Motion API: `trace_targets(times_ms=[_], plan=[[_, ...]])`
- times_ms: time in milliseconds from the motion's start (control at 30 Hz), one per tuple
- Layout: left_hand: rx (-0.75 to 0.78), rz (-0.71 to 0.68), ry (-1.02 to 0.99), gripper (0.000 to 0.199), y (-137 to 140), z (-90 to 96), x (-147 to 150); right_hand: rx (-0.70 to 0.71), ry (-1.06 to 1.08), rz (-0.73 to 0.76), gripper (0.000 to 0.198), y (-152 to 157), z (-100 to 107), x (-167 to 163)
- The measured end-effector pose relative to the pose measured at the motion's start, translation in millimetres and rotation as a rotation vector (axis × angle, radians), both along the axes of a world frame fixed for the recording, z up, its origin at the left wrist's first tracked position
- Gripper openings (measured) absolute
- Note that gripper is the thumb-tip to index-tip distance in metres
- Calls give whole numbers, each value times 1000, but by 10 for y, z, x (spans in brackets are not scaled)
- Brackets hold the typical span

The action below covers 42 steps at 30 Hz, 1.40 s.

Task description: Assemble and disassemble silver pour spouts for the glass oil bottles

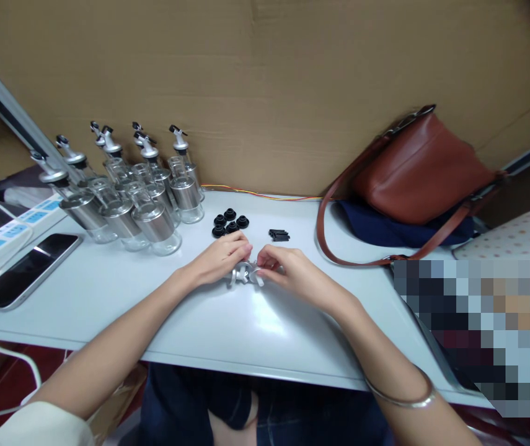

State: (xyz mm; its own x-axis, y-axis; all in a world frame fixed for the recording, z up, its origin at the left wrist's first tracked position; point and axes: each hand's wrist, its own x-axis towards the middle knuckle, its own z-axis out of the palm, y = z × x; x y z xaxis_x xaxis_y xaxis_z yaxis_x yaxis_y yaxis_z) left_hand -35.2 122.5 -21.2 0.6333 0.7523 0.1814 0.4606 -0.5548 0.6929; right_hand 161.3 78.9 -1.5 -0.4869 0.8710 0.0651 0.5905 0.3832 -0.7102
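Several small silver pourer spouts (245,273) lie in a cluster on the table between my hands. My left hand (222,255) bends over their left side with its fingers together, and its palm side is hidden. From the right, my right hand (287,267) reaches in with thumb and index finger closed at the edge of one silver spout. Just beyond the left hand sit several round black stoppers (230,215). Several short black tubes (279,235) lie in a small pile behind the right hand.
Glass bottles with steel sleeves (153,222) crowd the left; several carry pourer tops (147,147). A phone (27,269) and a power strip (16,230) are at far left. On the right are a brown bag (423,167), dark blue cloth (362,226) and a blurred-out area.
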Motion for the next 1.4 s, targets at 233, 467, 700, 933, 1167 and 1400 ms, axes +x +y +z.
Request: trace_targets(times_ms=[233,467,700,933,1167,1400], plan=[[47,-20,-33,46,34,20,-50,39,1,-20,10,-13,72,42],[113,32,-81,54,39,32,-55,145,8,-107,18,10,101,55],[258,63,-74,55,34,43,-78,207,14,-101,21,24,85,62],[457,102,-114,47,21,89,-130,393,88,-177,17,51,25,53],[682,340,-331,36,5,188,-283,624,185,-254,17,91,-3,-55],[885,660,-527,11,-113,368,-860,744,156,-148,10,86,181,-296]])
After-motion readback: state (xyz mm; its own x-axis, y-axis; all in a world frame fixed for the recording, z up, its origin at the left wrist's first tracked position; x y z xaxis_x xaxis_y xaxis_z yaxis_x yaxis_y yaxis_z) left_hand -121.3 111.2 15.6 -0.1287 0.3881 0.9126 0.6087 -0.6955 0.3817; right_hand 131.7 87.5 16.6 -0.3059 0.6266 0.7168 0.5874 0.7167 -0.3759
